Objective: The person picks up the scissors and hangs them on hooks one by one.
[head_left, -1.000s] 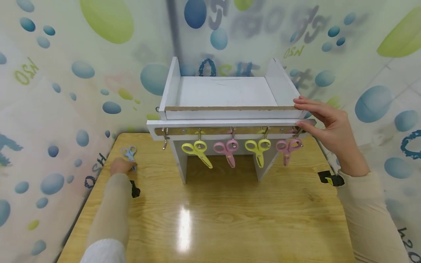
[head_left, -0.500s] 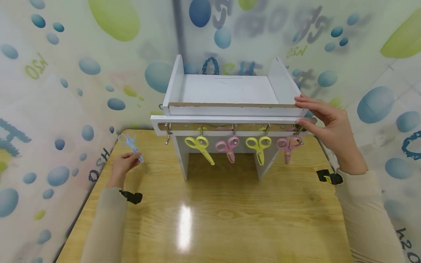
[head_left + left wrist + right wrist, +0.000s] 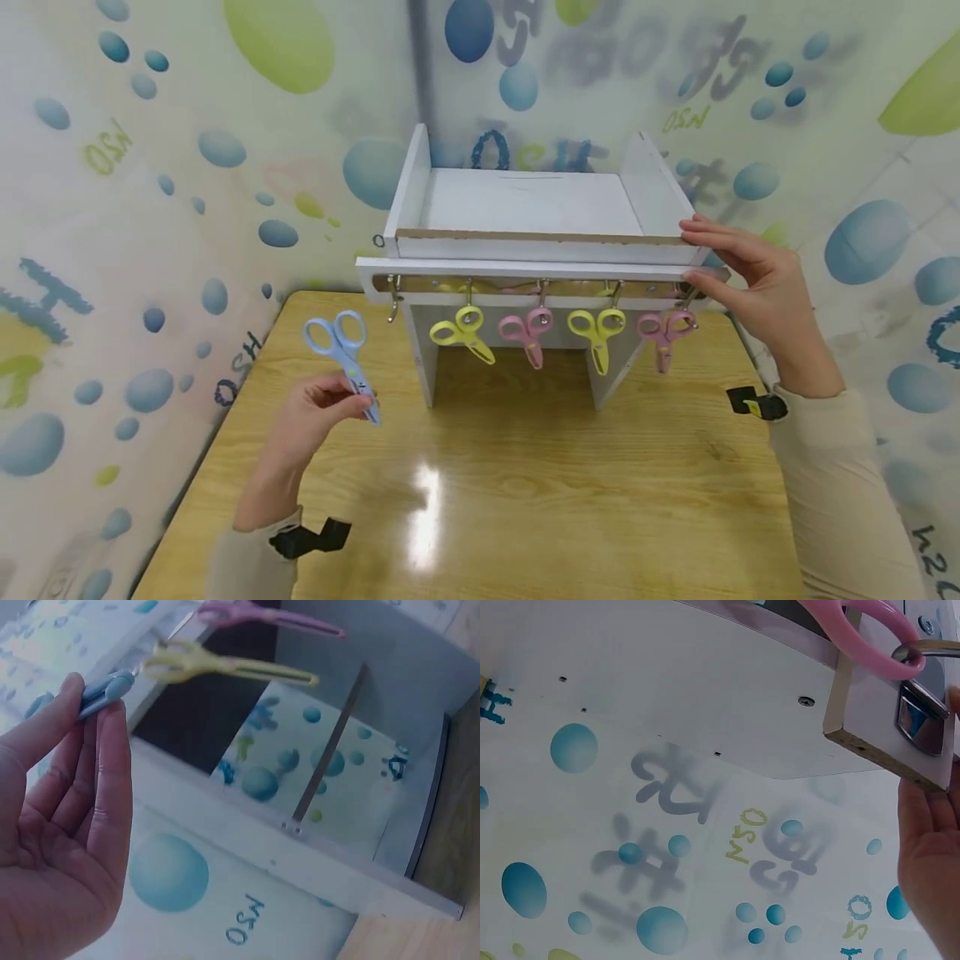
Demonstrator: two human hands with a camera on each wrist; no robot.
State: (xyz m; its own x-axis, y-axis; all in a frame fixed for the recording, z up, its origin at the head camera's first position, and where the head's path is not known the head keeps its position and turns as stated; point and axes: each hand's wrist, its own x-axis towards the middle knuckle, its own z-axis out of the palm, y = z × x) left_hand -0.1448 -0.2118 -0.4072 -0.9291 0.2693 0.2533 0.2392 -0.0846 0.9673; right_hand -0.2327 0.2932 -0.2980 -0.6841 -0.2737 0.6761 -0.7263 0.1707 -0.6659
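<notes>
My left hand pinches light blue scissors by the blades between thumb and fingers, handle loops up, left of the white shelf unit. In the left wrist view the blue scissors show end-on at the fingertips. My right hand grips the unit's right end, fingers on the upper edge and thumb at the hook rail. From the rail hang yellow scissors and pink scissors, alternating. The leftmost hook bears no scissors. Pink scissors hang beside my right hand.
The shelf unit stands on a wooden table near the back. Its two side panels reach down to the tabletop. Patterned walls with blue and green ovals rise behind and at both sides.
My left hand has taken the blue scissors off the table at the left and lifted them toward me and rightward. The right hand keeps its hold on the unit.
</notes>
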